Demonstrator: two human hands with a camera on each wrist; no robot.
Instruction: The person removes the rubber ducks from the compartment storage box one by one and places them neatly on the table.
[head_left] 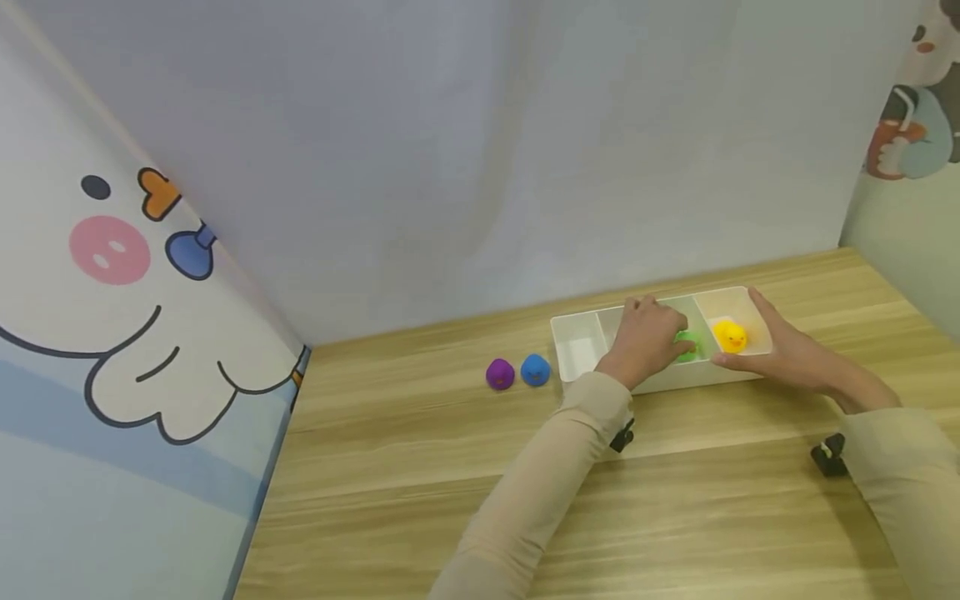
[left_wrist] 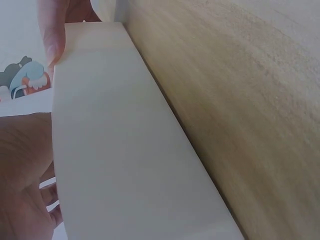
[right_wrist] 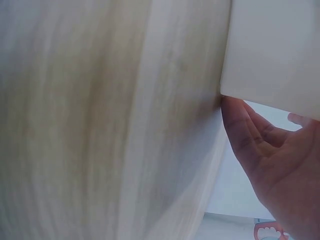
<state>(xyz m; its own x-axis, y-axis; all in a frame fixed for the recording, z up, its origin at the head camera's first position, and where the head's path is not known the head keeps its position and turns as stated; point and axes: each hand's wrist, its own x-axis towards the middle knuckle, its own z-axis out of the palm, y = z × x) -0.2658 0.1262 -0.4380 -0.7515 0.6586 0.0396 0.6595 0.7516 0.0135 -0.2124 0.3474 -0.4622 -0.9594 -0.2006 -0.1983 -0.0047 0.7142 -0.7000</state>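
Observation:
A white divided box [head_left: 652, 382] stands on the table. My left hand [head_left: 648, 337] reaches down into it, thumb and index finger pinching a small green toy duck [head_left: 686, 343] in the compartment second from the right; the other fingertips are hidden. My right hand [head_left: 798, 358] grips the box's right end, thumb along the front wall. A yellow toy duck [head_left: 731, 336] sits in the rightmost compartment. Left of the box, a purple toy duck [head_left: 500, 374] and a blue toy duck [head_left: 536, 370] rest on the wood. The left wrist view shows the box's long front wall [left_wrist: 110, 130].
The wooden table [head_left: 390, 450] meets a pale wall [head_left: 420, 167] just behind the box. A cartoon-printed panel [head_left: 112, 350] borders the table's left side, and another printed wall [head_left: 911, 200] stands at the right.

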